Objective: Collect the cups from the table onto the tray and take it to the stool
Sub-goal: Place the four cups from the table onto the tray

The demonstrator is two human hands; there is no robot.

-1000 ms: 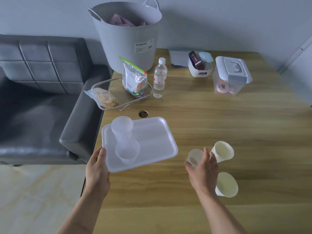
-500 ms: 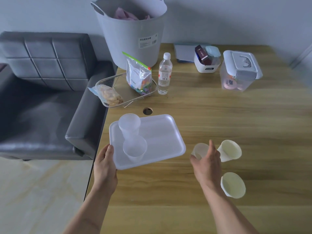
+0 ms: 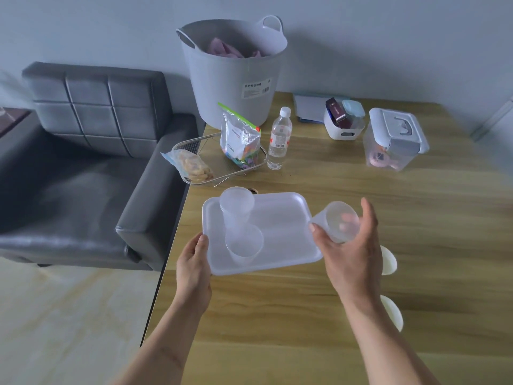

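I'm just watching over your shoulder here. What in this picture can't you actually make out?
Head view only:
- Two cups on the table: the nearer cup and farther cup are mostly hidden behind the right hand and forearm.
- Held cup: motion-blurred.
- Bucket label: too small to read.
- The stool: outside the frame.
- Left hand fingers: hidden under the tray.
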